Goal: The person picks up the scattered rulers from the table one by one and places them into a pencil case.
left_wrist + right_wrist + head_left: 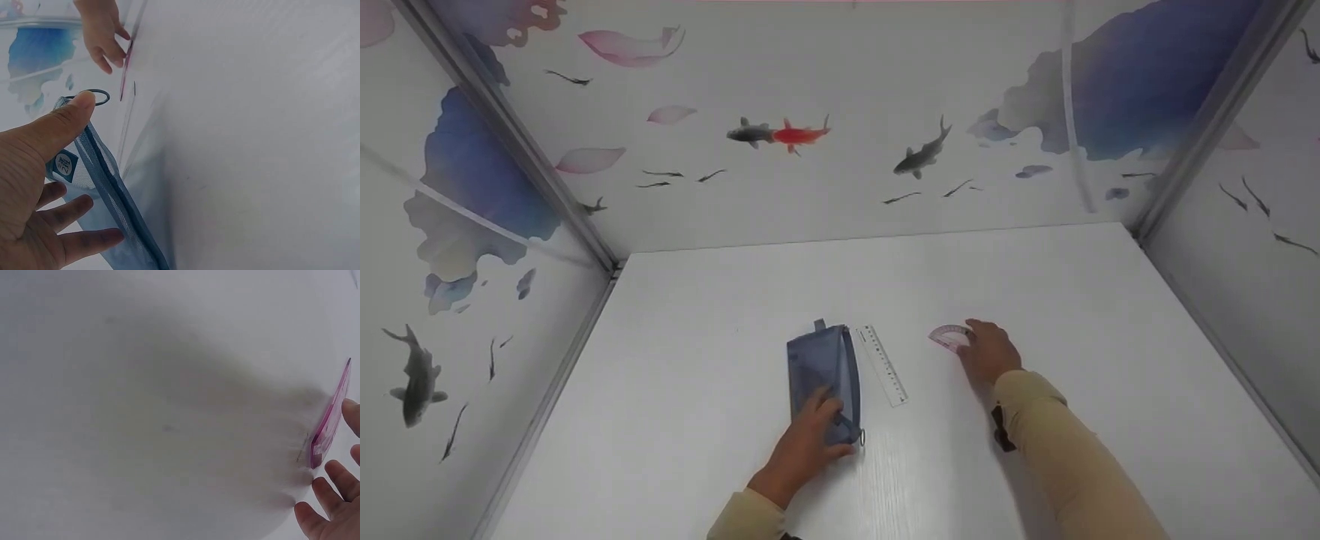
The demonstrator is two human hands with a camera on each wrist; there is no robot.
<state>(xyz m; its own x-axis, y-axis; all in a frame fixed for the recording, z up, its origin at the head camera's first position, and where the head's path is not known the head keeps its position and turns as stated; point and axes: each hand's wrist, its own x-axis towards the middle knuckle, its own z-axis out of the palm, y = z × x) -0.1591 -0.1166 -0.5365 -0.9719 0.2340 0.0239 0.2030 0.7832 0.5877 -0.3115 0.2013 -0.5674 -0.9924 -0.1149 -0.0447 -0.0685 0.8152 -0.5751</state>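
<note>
A blue mesh zip pouch [819,360] lies on the white table. My left hand [810,435] rests on its near end with fingers spread; in the left wrist view the thumb [79,109] touches the corner by the zip's ring [101,97]. To the right, my right hand [991,352] is at the right end of a pink see-through protractor [947,336]. In the right wrist view its fingers [326,495] are spread beside the protractor [329,422], not closed round it. Whether the fingertips touch it is hard to tell.
A clear ruler [883,365] lies at a slant just right of the pouch. White panels printed with fish and blue washes stand along the table's back [840,187], left [472,300] and right [1252,247] sides.
</note>
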